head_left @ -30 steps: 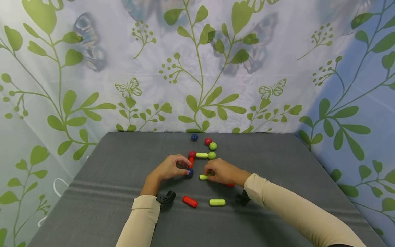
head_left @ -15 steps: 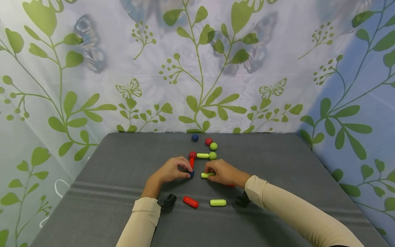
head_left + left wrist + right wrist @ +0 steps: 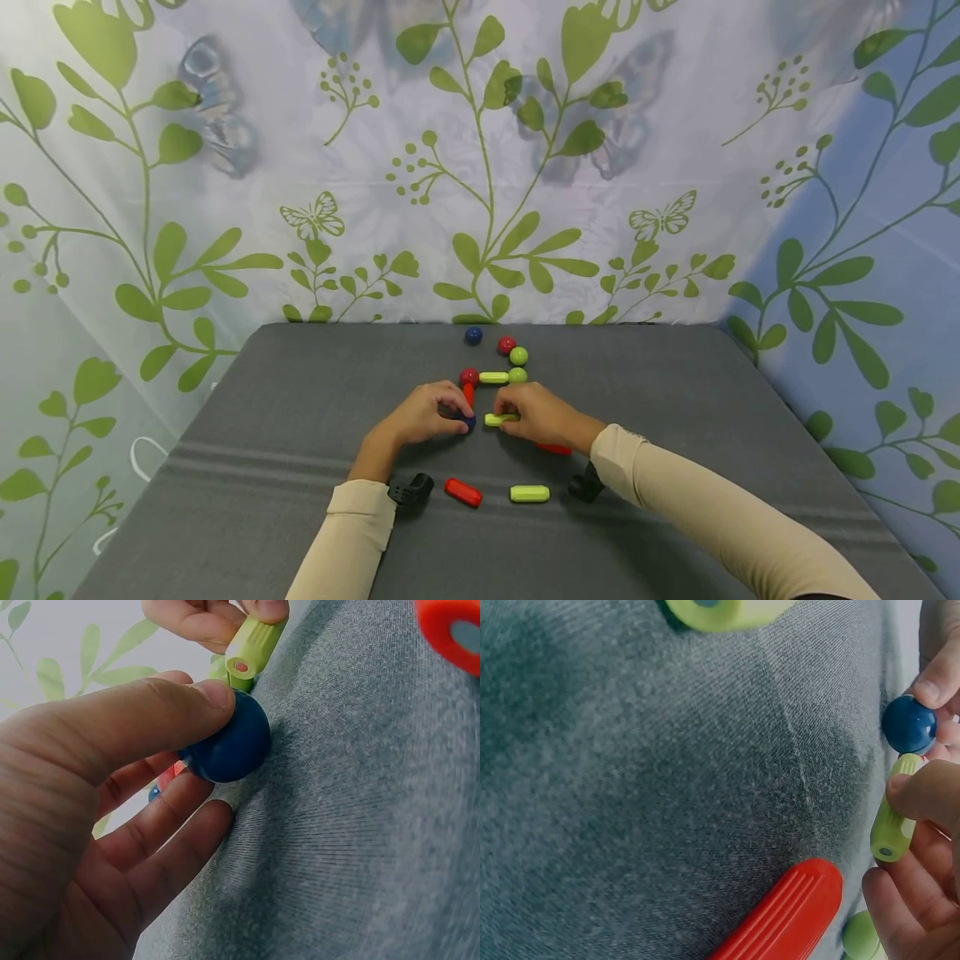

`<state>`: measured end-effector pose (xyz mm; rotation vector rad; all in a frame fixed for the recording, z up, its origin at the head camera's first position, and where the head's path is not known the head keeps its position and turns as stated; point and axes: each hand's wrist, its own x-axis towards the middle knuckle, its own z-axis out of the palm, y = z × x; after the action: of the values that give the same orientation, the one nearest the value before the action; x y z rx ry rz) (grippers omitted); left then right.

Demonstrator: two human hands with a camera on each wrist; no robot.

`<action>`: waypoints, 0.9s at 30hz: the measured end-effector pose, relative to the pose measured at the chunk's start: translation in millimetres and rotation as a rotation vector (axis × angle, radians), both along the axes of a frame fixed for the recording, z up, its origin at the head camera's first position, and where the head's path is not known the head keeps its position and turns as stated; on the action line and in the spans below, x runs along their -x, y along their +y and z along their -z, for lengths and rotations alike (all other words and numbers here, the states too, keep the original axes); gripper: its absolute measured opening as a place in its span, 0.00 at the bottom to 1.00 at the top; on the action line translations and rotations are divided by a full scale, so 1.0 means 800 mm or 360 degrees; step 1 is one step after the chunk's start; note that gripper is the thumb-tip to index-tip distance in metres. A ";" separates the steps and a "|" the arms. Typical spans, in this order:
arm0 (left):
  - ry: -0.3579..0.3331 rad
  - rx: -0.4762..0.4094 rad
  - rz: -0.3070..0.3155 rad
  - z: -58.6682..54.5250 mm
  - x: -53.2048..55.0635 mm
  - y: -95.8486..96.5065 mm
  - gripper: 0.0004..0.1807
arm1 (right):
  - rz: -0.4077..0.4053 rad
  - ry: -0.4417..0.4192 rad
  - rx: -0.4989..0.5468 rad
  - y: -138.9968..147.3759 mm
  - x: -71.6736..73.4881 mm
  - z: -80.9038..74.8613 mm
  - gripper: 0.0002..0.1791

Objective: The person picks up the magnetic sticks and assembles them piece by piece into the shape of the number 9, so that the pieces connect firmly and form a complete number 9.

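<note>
My left hand (image 3: 423, 414) pinches a dark blue ball (image 3: 234, 746) between thumb and fingers, low over the grey cloth. A red stick (image 3: 468, 394) runs from behind this ball to a red ball (image 3: 468, 377). From there a yellow-green stick (image 3: 493, 377) leads to a green ball (image 3: 517, 376). My right hand (image 3: 542, 414) pinches another yellow-green stick (image 3: 891, 825), its end pointing at the blue ball. In the head view a narrow gap separates them. The left wrist view shows a hole with a reddish centre in that end (image 3: 241, 667).
Loose blue (image 3: 473, 335), red (image 3: 506, 344) and green (image 3: 518, 357) balls lie at the back. Nearer me are a red stick (image 3: 463, 492) and a yellow-green stick (image 3: 529, 493). Another red stick (image 3: 554, 448) is partly hidden by my right hand. A patterned curtain (image 3: 420, 183) hangs behind the table.
The left hand has shifted slightly right with the blue ball. The right hand has brought its yellow-green stick a little farther back and left, narrowing the gap between stick and ball.
</note>
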<state>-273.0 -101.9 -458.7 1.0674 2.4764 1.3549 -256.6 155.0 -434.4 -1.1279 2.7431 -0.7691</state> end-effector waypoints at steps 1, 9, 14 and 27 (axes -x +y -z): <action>-0.0006 -0.0003 0.0000 0.000 0.000 0.000 0.09 | 0.0006 -0.0002 0.0000 0.000 0.000 0.000 0.09; -0.0028 -0.0006 -0.0005 0.000 0.000 0.001 0.09 | 0.0013 -0.0044 0.0015 -0.003 0.001 -0.001 0.09; -0.0043 -0.0012 -0.0013 0.003 0.002 0.001 0.09 | -0.0011 -0.0044 0.0047 -0.004 0.001 -0.001 0.08; -0.0058 -0.0044 -0.0025 0.006 0.001 0.001 0.09 | -0.0005 -0.0072 0.0037 -0.003 0.003 -0.004 0.09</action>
<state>-274.0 -101.3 -463.2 1.0221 2.4523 1.4043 -259.0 152.8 -431.5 -1.1044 2.7017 -0.8177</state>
